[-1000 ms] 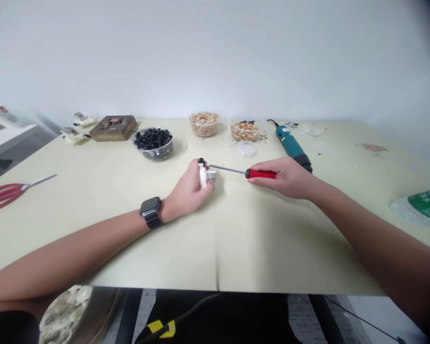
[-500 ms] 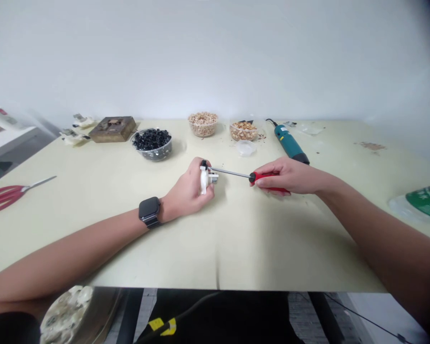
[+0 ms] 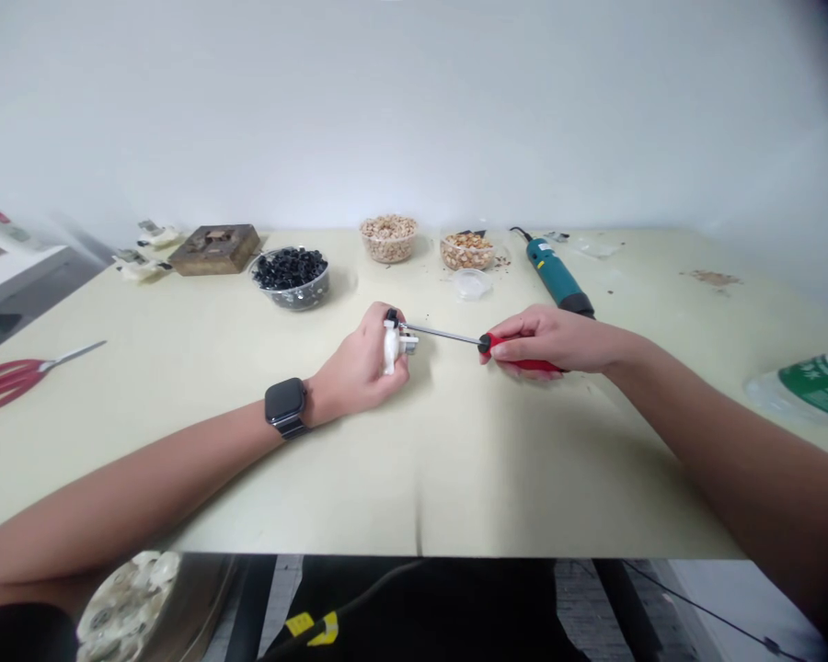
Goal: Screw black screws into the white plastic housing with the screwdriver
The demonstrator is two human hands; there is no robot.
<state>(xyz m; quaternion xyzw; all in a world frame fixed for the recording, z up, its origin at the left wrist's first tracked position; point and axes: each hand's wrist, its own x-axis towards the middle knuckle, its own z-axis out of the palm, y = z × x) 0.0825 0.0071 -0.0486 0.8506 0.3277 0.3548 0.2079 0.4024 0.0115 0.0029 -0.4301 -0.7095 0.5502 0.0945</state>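
Note:
My left hand [image 3: 354,375] is closed around a small white plastic part [image 3: 390,349], held just above the table with a grey-and-white stub facing right. A small black piece [image 3: 391,316] sits at the top of that part, by my fingers. Gripped in my right hand [image 3: 558,338] is a screwdriver [image 3: 448,334] with a red handle and a black collar. Its metal shaft points left, and the tip meets the part at or beside the black piece; the exact contact is too small to tell.
Along the back stand a tub of black pieces [image 3: 291,279], two tubs of small tan and brass-coloured pieces [image 3: 389,241], a metal block [image 3: 215,250] and a teal power tool [image 3: 556,274]. Red scissors [image 3: 14,382] lie left, a green-labelled bottle [image 3: 814,386] right. A bucket [image 3: 193,598] stands below the edge.
The screwdriver handle appears slightly turned in my right hand. Its tip stays at the white part, and my left hand keeps its hold. The whole view has shifted a little.

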